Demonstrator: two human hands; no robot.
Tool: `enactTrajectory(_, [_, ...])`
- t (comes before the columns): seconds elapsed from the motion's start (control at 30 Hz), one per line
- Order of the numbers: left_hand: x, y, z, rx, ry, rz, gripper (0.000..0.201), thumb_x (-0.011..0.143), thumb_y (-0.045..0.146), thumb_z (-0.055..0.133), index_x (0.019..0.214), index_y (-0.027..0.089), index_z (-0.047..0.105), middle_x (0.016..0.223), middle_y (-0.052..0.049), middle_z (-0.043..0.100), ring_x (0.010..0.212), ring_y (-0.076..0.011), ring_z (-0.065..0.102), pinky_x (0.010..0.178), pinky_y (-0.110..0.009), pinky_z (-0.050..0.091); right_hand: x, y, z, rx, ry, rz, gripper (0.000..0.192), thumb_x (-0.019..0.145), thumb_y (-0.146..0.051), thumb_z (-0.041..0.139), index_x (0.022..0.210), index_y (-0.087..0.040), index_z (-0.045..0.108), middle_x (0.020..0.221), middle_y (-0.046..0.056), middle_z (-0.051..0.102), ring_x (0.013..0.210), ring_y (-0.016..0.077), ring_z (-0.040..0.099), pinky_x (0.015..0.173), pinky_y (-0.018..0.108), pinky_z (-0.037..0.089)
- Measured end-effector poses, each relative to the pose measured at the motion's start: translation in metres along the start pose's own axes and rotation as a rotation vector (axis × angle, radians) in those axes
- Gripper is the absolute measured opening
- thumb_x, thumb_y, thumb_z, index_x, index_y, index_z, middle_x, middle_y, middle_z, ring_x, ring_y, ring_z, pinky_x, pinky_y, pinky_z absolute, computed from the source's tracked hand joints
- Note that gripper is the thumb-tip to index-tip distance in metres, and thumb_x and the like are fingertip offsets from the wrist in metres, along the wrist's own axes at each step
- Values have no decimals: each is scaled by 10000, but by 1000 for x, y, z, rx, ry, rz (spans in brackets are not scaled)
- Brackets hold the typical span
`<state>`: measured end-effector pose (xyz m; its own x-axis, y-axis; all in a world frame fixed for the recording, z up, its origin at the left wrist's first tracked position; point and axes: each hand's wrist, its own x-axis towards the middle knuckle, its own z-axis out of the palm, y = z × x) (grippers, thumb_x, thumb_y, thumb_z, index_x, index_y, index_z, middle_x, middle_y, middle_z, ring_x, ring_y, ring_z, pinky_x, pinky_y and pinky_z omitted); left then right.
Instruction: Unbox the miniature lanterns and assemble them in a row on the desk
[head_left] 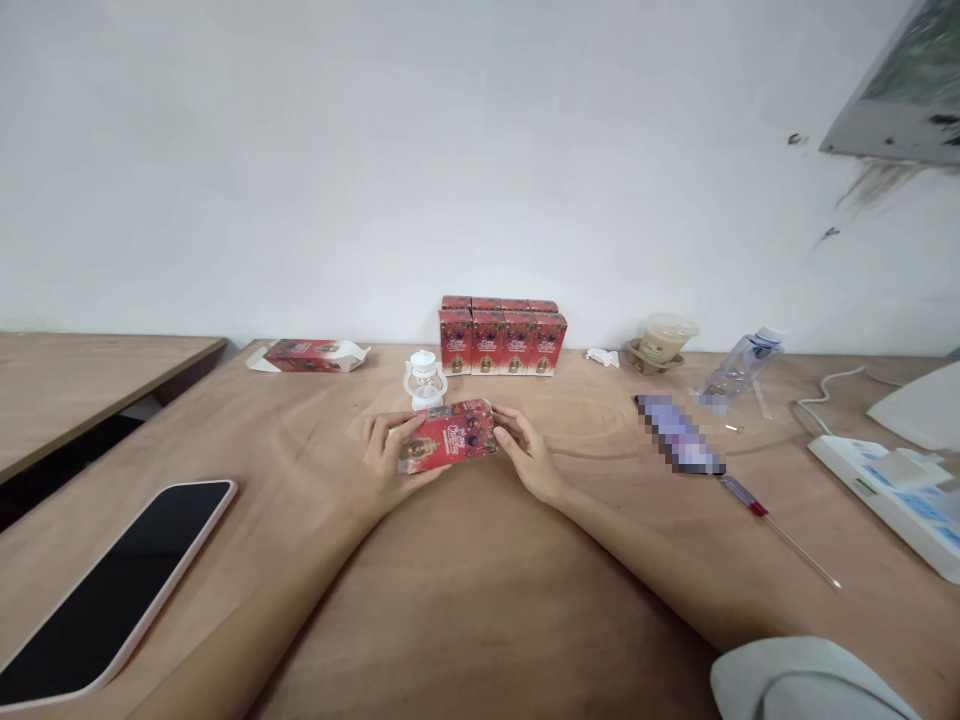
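Between my hands is a red printed carton (454, 437), tilted on its side above the table. My left hand (388, 462) grips its left end, thumb along the top edge and fingers beneath. At the carton's right end, my right hand (529, 456) has its fingertips pressed against the end and edge. Just behind the carton stands a small white lantern (424, 380) with a clear middle. Several matching red boxes (502, 342) stand upright in rows against the wall. An opened red box (309, 355) with white flaps lies at the back left.
A phone (112, 590) lies at the front left. Toward the right are a pixelated phone-like item (679, 432), a screwdriver (780, 530), a plastic bottle (741, 365), a drink cup (666, 338) and crumpled tissue (602, 357). A white power strip (847, 470) with a cable sits at the right edge.
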<state>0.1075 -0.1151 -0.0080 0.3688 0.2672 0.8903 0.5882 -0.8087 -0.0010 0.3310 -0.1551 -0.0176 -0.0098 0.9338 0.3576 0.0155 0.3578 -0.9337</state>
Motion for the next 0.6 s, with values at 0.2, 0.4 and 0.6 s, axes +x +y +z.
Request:
enactTrajectory(0.2, [-1, 0, -1, 22, -25, 5, 615, 698, 404, 727, 1220, 196, 477, 994, -94, 597, 877, -225, 581, 785, -363, 469, -2, 4, -1, -199, -53, -100, 391, 925, -372, 418, 1293, -240, 404, 1308, 87, 556, 1218, 172, 522, 1063, 378, 387])
enactTrajectory(0.4, [-2, 2, -1, 64, -40, 39, 587, 716, 408, 709, 1219, 192, 494, 1008, -94, 616, 885, -237, 592, 795, -375, 480, -8, 3, 1, -500, -6, -145, 476, 928, -241, 342, 1399, -223, 278, 1338, 106, 529, 1216, 189, 527, 1001, 387, 439])
enactTrajectory(0.6, [0, 0, -1, 66, 2, 35, 601, 703, 426, 718, 1203, 183, 490, 990, -104, 606, 872, -234, 583, 773, -366, 480, -6, 12, -2, -583, 80, -239, 464, 938, -208, 281, 1401, -194, 299, 1253, 130, 574, 1111, 187, 587, 927, 359, 483])
